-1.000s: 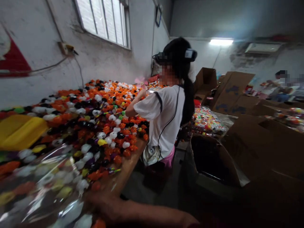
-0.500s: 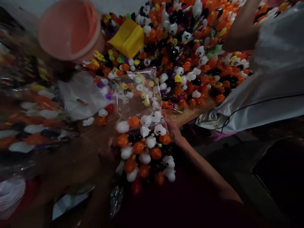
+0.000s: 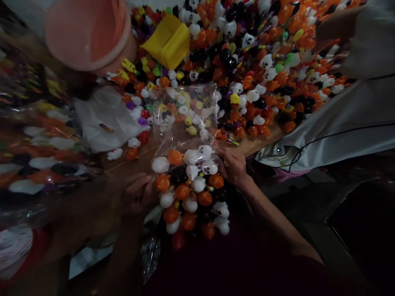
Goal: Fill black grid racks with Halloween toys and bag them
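A clear plastic bag [image 3: 188, 135] is held up in front of me. Small orange, white and black plastic toys [image 3: 197, 185], some shaped like ghosts with faces, fill its lower part, and its see-through upper part lies flat toward the wooden table. At the bag's right edge, the fingers of my right hand [image 3: 233, 164] are closed on the plastic. My left hand [image 3: 139, 192] grips the left edge, its fingers bent and partly lost in shadow.
Behind the bag, a large heap of similar toys [image 3: 234, 78] covers the table [image 3: 251, 144]. A yellow scoop-like container [image 3: 168, 43] and a pink bucket [image 3: 88, 37] stand at the back left. Filled clear bags [image 3: 40, 156] lie left. At right appear a co-worker's arm [image 3: 335, 31] and grey clothing [image 3: 348, 119].
The bag's upper part has spread wider and flatter. My right hand has shifted slightly right and its fingers show more clearly. The co-worker's arm has moved right.
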{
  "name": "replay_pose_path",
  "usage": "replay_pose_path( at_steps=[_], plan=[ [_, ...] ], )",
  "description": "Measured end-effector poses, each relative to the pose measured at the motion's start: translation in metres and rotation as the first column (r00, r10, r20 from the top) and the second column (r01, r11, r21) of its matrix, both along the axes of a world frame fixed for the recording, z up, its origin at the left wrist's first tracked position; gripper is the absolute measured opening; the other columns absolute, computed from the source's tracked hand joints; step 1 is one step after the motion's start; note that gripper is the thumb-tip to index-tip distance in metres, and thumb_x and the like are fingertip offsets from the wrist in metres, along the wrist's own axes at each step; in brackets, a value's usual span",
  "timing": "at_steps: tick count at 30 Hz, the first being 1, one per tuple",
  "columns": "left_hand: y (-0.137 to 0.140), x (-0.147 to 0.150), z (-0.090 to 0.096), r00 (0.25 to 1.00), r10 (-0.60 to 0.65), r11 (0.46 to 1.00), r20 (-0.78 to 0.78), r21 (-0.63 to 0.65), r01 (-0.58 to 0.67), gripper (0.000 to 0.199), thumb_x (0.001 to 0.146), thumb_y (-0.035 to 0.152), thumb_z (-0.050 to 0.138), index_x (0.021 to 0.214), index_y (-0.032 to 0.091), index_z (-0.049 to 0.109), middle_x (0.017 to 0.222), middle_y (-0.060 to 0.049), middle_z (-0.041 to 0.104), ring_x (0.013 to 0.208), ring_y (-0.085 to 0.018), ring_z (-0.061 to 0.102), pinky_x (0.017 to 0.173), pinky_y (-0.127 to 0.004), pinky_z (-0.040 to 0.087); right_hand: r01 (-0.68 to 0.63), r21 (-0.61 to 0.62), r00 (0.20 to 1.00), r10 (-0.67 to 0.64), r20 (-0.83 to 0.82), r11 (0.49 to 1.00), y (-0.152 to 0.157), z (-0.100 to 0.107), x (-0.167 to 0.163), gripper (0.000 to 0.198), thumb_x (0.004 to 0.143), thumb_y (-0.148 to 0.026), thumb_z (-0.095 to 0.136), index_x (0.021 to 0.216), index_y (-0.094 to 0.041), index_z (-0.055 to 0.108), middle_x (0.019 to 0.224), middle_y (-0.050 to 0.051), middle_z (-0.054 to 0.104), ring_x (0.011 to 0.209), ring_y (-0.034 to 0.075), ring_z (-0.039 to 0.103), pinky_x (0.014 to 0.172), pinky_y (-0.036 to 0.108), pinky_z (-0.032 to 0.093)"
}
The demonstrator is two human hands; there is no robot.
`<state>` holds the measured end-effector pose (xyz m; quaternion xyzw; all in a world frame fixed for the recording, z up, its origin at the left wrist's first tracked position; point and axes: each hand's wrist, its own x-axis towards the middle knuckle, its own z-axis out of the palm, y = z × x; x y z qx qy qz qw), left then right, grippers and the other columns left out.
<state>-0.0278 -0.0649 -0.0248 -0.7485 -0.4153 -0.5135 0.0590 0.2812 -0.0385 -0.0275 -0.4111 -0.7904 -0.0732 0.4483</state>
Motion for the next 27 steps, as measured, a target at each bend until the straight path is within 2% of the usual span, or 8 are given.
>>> replay_pose_path(
  at_steps=[3,6,10,14,21,27],
  plan=[
    [0.003,0.002,0.018,0.994,-0.023,0.999,-0.111,0.020,0.025,0.009,0.089,0.012,0.069,0.096,0.017,0.066,0.090,-0.004,0.071,0.080,-0.013,0.069,0.072,-0.025,0.057,-0.049,-0.073,0.991,0.057,0.119,0.996,-0.005,0.008,0.013,0.027,0.096,-0.020,0.050,0.121,-0.017,0.063,0.102,0.010,0.074,0.089,0.019,0.070,0.077,0.029,0.055],
    [0.003,0.006,0.033,0.981,-0.039,0.995,-0.189,0.080,0.055,0.003,0.091,0.015,0.065,0.090,0.017,0.064,0.084,-0.003,0.070,0.073,-0.012,0.066,0.068,-0.023,0.054,-0.089,-0.097,0.974,0.107,0.202,0.991,-0.012,0.014,0.022,0.025,0.096,-0.022,0.050,0.115,-0.016,0.064,0.093,0.009,0.071,0.081,0.019,0.065,0.072,0.030,0.052],
    [-0.002,0.006,0.041,0.962,-0.036,0.989,-0.272,0.130,0.074,0.007,0.093,0.015,0.062,0.086,0.016,0.061,0.081,-0.004,0.068,0.068,-0.010,0.063,0.063,-0.019,0.050,-0.065,-0.039,0.976,0.072,0.206,0.997,-0.022,0.020,0.024,0.011,0.094,-0.021,0.052,0.098,-0.019,0.063,0.076,0.003,0.062,0.067,0.015,0.054,0.062,0.027,0.044],
    [-0.012,0.001,0.041,0.945,-0.093,0.991,-0.314,0.063,0.118,0.009,0.094,0.016,0.062,0.086,0.016,0.060,0.082,-0.005,0.067,0.072,-0.013,0.065,0.064,-0.021,0.051,-0.110,-0.045,0.963,0.117,0.245,0.993,-0.032,0.026,0.024,0.011,0.095,-0.022,0.051,0.088,-0.020,0.060,0.072,0.001,0.056,0.064,0.014,0.049,0.060,0.027,0.040],
    [-0.036,-0.003,0.040,0.909,-0.237,0.971,-0.341,-0.080,0.224,0.007,0.095,0.011,0.061,0.093,0.018,0.059,0.085,-0.005,0.067,0.075,-0.013,0.067,0.065,-0.022,0.052,-0.203,-0.044,0.943,0.208,0.260,0.978,-0.042,0.030,0.030,0.006,0.093,-0.017,0.053,0.091,-0.019,0.059,0.073,0.002,0.057,0.067,0.015,0.051,0.061,0.029,0.042],
    [-0.057,-0.004,0.040,0.842,-0.358,0.931,-0.404,-0.219,0.291,0.011,0.094,0.007,0.057,0.097,0.018,0.057,0.080,-0.006,0.069,0.071,-0.016,0.067,0.064,-0.025,0.054,-0.263,-0.146,0.884,0.299,0.359,0.954,-0.055,0.038,0.040,0.008,0.094,-0.016,0.052,0.093,-0.018,0.060,0.075,0.003,0.059,0.069,0.016,0.053,0.064,0.031,0.042]
  ],
)
